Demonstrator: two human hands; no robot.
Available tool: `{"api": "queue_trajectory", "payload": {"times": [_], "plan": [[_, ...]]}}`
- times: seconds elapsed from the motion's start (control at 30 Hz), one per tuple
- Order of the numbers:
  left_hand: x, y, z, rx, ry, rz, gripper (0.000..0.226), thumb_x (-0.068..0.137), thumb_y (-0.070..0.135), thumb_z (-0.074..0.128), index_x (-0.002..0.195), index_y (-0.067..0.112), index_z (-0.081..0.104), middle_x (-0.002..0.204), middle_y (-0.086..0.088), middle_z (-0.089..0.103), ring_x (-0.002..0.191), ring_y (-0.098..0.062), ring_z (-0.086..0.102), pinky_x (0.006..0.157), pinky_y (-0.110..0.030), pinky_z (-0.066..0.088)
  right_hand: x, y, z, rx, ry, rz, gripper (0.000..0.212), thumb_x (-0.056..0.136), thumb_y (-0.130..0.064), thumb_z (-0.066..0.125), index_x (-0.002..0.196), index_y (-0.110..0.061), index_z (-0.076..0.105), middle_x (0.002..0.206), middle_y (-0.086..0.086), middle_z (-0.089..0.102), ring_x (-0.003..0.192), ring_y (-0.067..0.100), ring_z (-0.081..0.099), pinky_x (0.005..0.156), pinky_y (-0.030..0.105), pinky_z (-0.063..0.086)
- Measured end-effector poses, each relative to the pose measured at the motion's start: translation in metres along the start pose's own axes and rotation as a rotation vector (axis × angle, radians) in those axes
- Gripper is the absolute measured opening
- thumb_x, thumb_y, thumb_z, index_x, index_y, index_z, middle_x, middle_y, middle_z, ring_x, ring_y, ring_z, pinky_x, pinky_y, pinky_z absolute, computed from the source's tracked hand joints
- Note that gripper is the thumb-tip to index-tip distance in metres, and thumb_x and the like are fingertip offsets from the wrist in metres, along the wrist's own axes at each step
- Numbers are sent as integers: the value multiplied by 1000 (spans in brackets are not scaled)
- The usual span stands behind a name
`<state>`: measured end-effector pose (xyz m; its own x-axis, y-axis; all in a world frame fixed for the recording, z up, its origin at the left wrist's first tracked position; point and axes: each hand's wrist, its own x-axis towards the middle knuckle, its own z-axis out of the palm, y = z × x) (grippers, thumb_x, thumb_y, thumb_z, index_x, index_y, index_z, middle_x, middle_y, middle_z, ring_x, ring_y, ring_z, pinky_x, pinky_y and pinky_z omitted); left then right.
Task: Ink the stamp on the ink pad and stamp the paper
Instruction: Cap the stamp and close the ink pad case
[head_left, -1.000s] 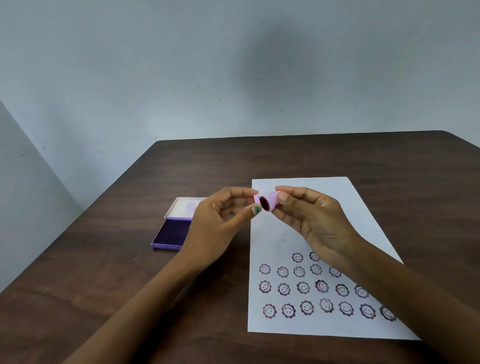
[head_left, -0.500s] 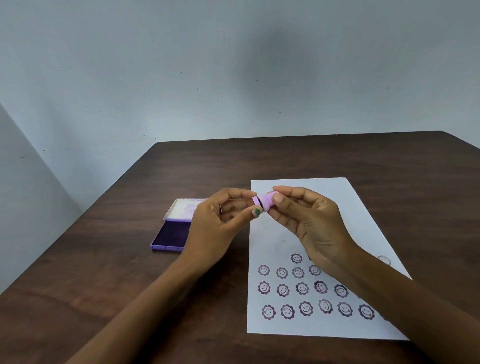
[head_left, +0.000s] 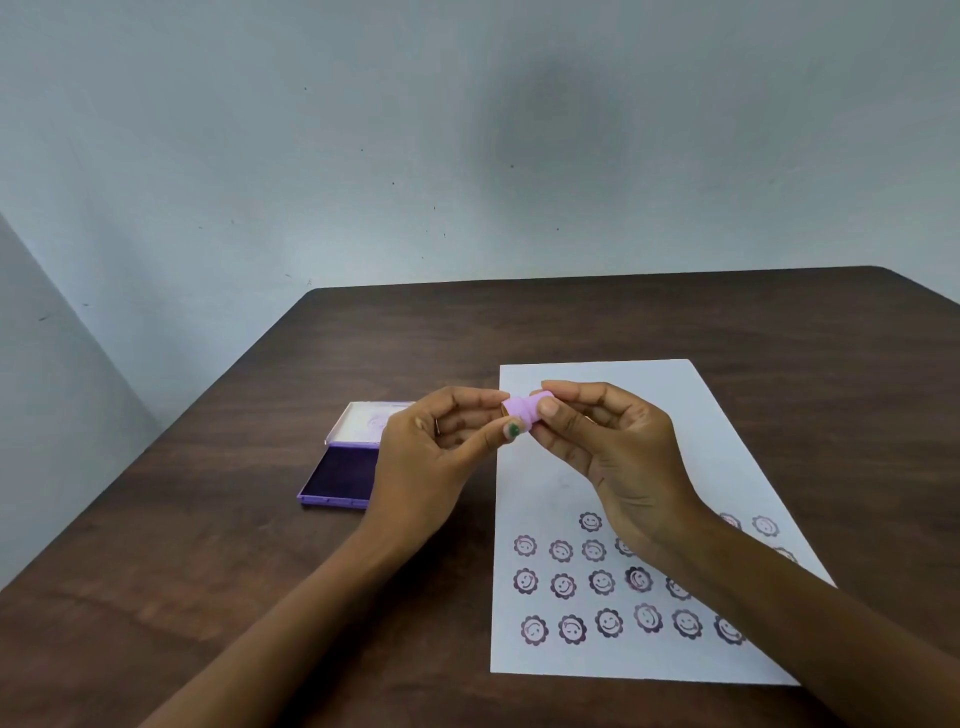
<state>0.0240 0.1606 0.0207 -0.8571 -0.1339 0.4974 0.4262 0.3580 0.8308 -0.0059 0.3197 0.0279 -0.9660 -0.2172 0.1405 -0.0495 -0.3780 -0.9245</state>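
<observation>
Pinching small lilac stamp (head_left: 522, 409) between both hands' fingers (head_left: 550, 408), above paper (head_left: 540, 483).

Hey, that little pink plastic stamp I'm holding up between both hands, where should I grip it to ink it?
Grip the small pink plastic stamp around its short round body with the right hand, coming from the right as now. It lies sideways, its face toward the left hand, so that end probably needs turning down to the open purple ink pad.
</observation>
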Motion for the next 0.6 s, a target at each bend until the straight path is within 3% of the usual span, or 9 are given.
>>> {"api": "queue_trajectory", "payload": {"times": [0.2, 0.3, 0.43, 0.53, 0.6], "plan": [[-1, -1, 0, 29, 16, 15, 26, 68, 31, 71, 93, 28, 66, 81, 28, 70, 81, 0, 70, 70, -8, 50, -2, 2, 2, -90, 31, -51, 26, 64, -20, 71, 89, -14, 70, 96, 9, 73, 87, 23, 71, 78, 34, 59], [-1, -3, 0, 43, 11, 15, 29, 67, 34, 71, 95, 24, 67, 88, 19, 72, 82, -2, 70, 71, -11, 52, 0, 2, 1, -157, 28, -67, 20, 72, -11, 71, 93, -12, 69, 97, 9, 72, 87, 22, 71, 78, 34, 59], [0, -2, -2, 127, -46, 18, 30, 69, 44, 69, 97, 34, 64, 94, 21, 70, 86, 1, 68, 75, -12, 52, 4, -3, -2, -304, 16, -130, 20, 74, -14, 72, 93, -15, 69, 96, 2, 73, 84, 16, 71, 74, 25, 58], [4, 1, -12, 264, -111, 38, 35, 70, 58, 63, 101, 42, 60, 104, 26, 65, 97, 4, 62, 87, -26, 54, 4, -2, -2, -505, 9, -203, 22, 73, -23, 72, 94, -17, 68, 96, -4, 71, 84, 12, 69, 74, 18, 56], [10, -2, -28, 347, -119, 33, 43, 71, 63, 63, 109, 43, 57, 113, 27, 61, 111, 4, 55, 105, -41, 42, 2, 0, -1, -649, -13, -276, 21, 75, -22, 72, 94, -16, 68, 95, -9, 68, 83, 5, 65, 73, 7, 50]]}}
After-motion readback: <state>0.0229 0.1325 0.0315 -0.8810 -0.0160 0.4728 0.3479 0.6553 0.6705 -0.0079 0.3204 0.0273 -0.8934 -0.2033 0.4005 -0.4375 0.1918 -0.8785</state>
